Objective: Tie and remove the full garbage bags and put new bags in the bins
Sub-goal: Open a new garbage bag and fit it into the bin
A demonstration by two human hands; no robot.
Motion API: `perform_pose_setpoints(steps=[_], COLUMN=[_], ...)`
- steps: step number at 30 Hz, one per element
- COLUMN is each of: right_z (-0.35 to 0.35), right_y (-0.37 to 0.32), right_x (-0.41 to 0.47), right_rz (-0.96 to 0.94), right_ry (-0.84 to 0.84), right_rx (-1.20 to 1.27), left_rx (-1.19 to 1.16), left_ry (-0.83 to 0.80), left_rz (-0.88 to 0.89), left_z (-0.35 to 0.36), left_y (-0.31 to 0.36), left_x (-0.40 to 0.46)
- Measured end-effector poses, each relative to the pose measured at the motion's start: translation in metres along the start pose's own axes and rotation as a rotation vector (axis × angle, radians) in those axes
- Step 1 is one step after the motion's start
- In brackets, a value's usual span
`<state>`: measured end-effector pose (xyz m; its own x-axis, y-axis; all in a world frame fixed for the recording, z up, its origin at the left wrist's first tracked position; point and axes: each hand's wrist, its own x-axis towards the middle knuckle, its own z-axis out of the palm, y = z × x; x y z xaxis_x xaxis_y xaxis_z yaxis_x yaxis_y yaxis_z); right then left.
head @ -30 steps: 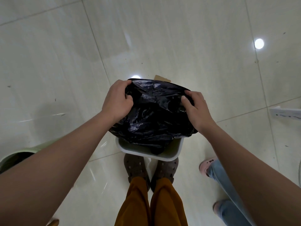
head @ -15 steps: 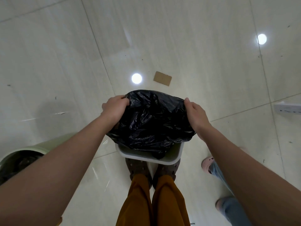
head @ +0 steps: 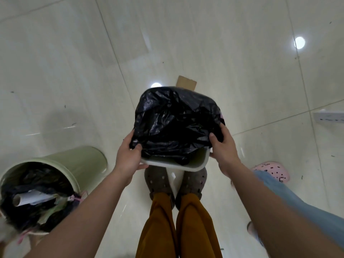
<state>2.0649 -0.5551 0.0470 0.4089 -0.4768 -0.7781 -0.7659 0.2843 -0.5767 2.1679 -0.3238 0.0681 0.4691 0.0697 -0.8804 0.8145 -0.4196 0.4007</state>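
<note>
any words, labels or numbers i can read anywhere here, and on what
None can be read.
White power strip on the floor at right: dark marks, too blurred to read.
Pink clog: small marks near its top, too small to read.
Black bag, white bin, green bin: no print visible.

both hands gripping black bag over white bin
</note>
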Motion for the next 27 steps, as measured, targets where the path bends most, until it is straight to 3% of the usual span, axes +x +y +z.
perform_pose_setpoints(steps=[6,13,18,22,27], right_z=[0.009,0.004,-0.003,-0.005,-0.007], right_y=[-0.011,-0.013,-0.009,0.004,0.023], right_x=[-0.002,-0.009,-0.002,-0.005,-0.008], right_rz=[-0.009,0.090,0.190,0.157,0.196], right_ry=[0.269,0.330,0.349,0.368,0.344], right_rx=[-0.007,0.101,0.280,0.238,0.251], left_rx=[-0.113,-0.070,-0.173,-0.254,-0.423], left_ry=[0.124,0.189,0.283,0.358,0.257], left_rz=[-0.067,-0.123,-0.131,-0.081,-0.116], left_z=[0.010,0.018,0.014,0.012,0.008], left_y=[0.009,0.010,-0.006,-0.020,-0.034], left_x=[-0.001,0.002,0.002,-0.002,-0.005])
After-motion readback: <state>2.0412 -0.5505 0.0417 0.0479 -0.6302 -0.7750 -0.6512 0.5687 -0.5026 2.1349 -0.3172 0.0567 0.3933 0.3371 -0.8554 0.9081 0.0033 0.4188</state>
